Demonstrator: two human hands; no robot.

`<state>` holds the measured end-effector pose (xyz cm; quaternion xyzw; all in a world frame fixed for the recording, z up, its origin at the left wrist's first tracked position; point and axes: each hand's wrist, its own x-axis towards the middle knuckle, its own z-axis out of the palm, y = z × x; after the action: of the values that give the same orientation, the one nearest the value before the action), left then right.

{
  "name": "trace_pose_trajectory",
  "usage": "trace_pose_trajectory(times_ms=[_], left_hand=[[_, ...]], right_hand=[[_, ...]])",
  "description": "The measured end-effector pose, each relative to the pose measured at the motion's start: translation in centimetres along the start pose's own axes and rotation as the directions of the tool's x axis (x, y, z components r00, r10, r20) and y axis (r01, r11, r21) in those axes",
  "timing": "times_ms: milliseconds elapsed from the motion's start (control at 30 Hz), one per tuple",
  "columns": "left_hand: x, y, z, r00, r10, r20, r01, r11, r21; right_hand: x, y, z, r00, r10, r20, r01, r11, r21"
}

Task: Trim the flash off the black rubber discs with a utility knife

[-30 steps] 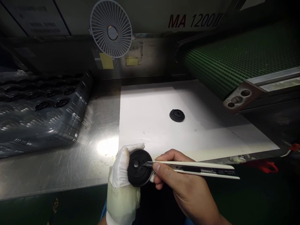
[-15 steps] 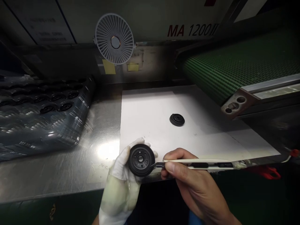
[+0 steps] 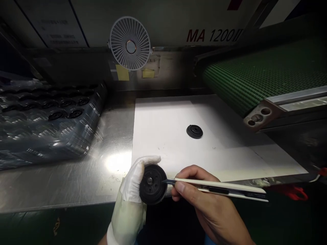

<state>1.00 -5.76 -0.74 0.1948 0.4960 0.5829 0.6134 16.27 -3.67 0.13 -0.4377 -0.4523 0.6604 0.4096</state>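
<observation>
In my gloved left hand point(image 3: 134, 182) I hold a round black ribbed part point(image 3: 152, 191), its holed face turned toward me, near the bench's front edge. My bare right hand point(image 3: 201, 194) is closed around a utility knife point(image 3: 222, 189) with a pale handle. The knife's blade tip is at the right rim of the round part; whether it touches or sits just over the rim I cannot tell. A second round black part point(image 3: 194, 131) lies on the white sheet point(image 3: 163, 122) beyond my hands.
Clear plastic trays point(image 3: 76, 136) with several black parts stand stacked at the left on the metal bench point(image 3: 112, 136). A white fan point(image 3: 130, 46) is at the back. The green conveyor belt point(image 3: 237, 81) juts over the right side. Red handles point(image 3: 297, 193) show at the right edge.
My left hand has turned the round part and lowered it slightly; its fingers have shifted. The knife now tilts, its back end lower. The whole view has moved slightly.
</observation>
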Motion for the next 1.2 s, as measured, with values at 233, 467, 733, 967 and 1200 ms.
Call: trace_pose_trajectory(times_ms=[233,467,733,967,1200], left_hand=[[-0.4,0.3,0.2,0.987,0.147,-0.07,-0.118,0.941,0.317],[-0.4,0.8,0.0,0.955,0.291,0.052,-0.278,0.828,0.488],[-0.3,0.9,0.5,0.983,0.178,-0.034,-0.154,0.918,0.366],[-0.3,1.2,0.4,0.988,0.154,-0.026,-0.133,0.92,0.369],[-0.3,0.8,0.4,0.987,0.162,0.002,-0.15,0.908,0.392]], right_hand=[[0.0,0.2,0.4,0.998,0.062,0.017,-0.062,0.997,-0.04],[0.0,0.4,0.6,0.994,0.104,-0.019,-0.105,0.992,-0.075],[0.2,0.2,0.8,0.991,0.131,-0.039,-0.135,0.985,-0.103],[0.4,0.6,0.6,0.992,0.123,-0.012,-0.124,0.987,-0.098],[0.1,0.5,0.8,0.988,0.147,-0.043,-0.149,0.987,-0.052]])
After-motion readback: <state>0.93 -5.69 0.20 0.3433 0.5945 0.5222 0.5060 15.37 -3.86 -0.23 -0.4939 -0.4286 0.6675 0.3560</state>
